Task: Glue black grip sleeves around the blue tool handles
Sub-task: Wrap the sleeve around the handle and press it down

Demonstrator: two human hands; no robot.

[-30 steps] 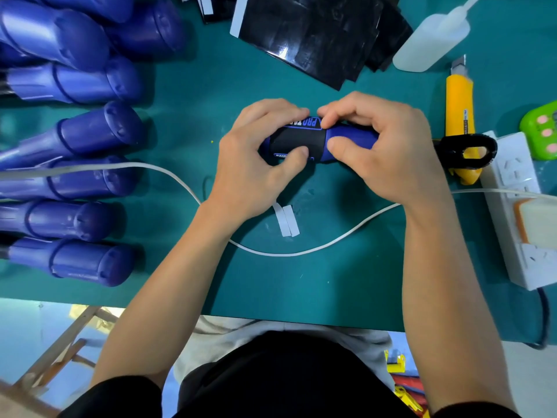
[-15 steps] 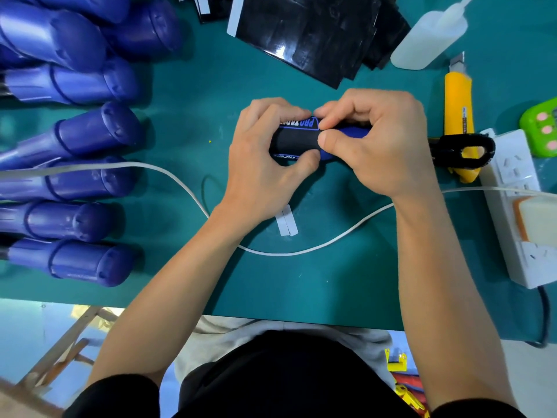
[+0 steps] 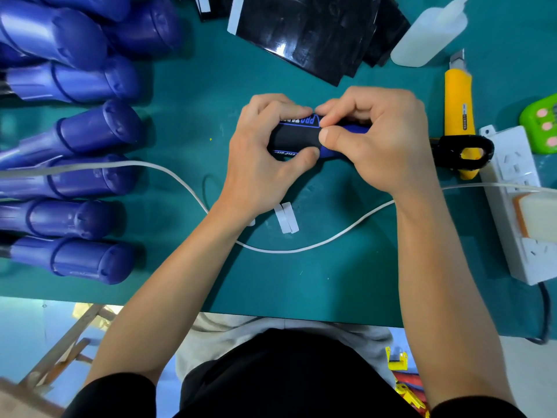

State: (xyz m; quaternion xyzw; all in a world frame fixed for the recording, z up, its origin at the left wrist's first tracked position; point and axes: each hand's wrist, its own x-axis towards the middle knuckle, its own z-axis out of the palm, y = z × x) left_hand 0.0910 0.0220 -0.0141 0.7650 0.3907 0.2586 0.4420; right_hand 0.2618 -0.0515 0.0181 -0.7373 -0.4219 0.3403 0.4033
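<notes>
The black grip sleeve [image 3: 297,140] sits wrapped round the blue tool handle [image 3: 345,130], which is held between both hands over the middle of the table [image 3: 301,282]. The sleeve looks thin, soft and pliable. It should follow the handle's curve, but it may lift at its edge or slide while the glue is wet, so it wants pressing along the edge, not pulling. The handle looks like hard, smooth plastic, light and stiff, and safe to clamp firmly.

The left hand [image 3: 259,158] grips the sleeved part, thumb below and fingers curled over the top. The right hand [image 3: 382,140] grips the bare blue part, thumb and forefinger pinching at the sleeve's right edge.

Unsleeved blue handles [image 3: 90,131] lie in a row at the left. Spare black sleeves [image 3: 316,34] are piled at the far side, near a squeeze bottle [image 3: 428,34].
</notes>
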